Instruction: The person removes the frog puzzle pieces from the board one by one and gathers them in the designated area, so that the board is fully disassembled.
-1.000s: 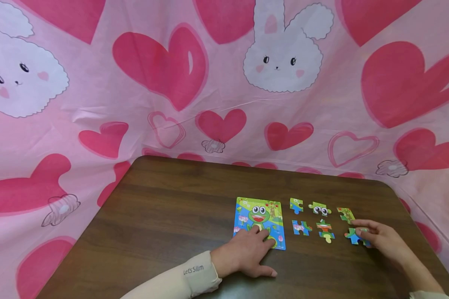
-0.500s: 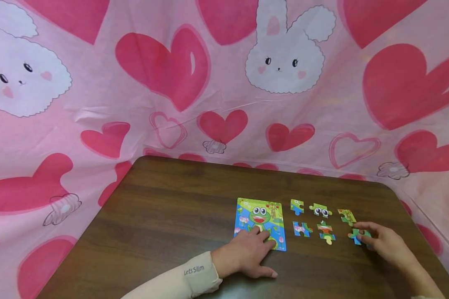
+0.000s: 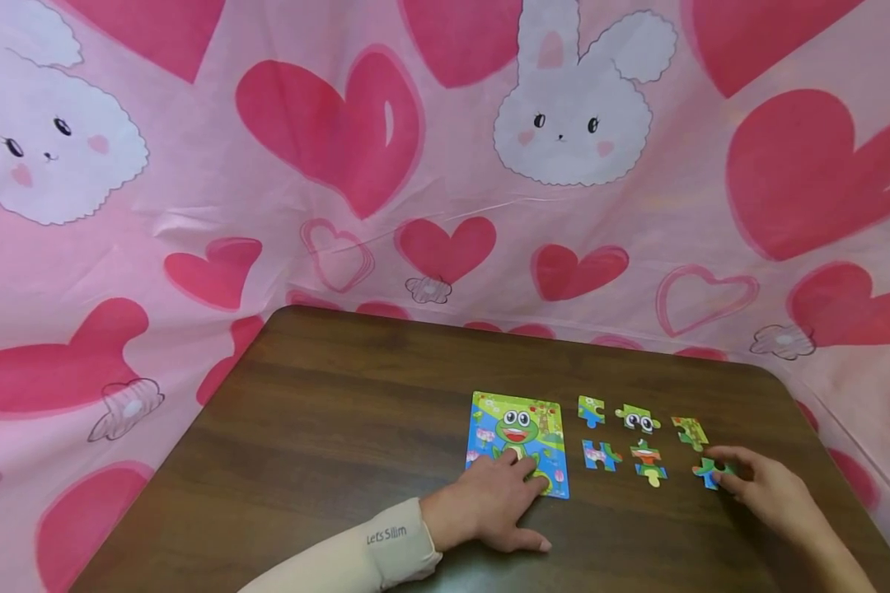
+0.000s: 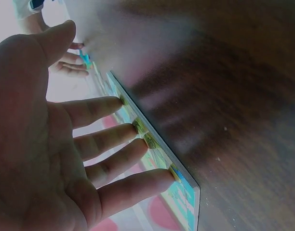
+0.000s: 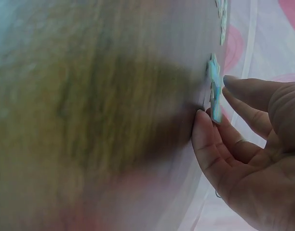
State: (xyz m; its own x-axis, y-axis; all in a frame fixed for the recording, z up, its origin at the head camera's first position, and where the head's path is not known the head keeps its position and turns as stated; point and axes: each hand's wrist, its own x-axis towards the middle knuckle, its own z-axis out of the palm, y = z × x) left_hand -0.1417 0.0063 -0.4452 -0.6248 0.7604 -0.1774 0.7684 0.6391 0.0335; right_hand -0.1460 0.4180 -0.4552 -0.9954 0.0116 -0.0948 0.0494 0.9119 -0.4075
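My left hand (image 3: 493,502) lies with straight, spread fingers on a frog picture board (image 3: 516,412). In the left wrist view the fingertips (image 4: 164,179) touch its face, and the thumb sticks out to the side. Six-part puzzle wording aside, several loose jigsaw pieces lie right of the board. My right hand (image 3: 767,490) is at the lower right jigsaw piece (image 3: 706,473), blue and green, partly hidden by the fingers. In the right wrist view the thumb stands slightly off that jigsaw piece (image 5: 215,89), while other fingertips (image 5: 201,118) are bent loosely at its near edge.
Other jigsaw pieces form two rows: a flower piece (image 3: 590,411), an eyes piece (image 3: 638,418) and a tree piece (image 3: 690,431) behind, a pink-flower piece (image 3: 601,455) and a mouth piece (image 3: 648,463) in front. A heart-printed cloth (image 3: 445,165) hangs behind the brown table (image 3: 326,412).
The lower right piece has turned and shifted slightly under my right hand. The right thumb and index finger have spread further apart. My left hand stays on the board.
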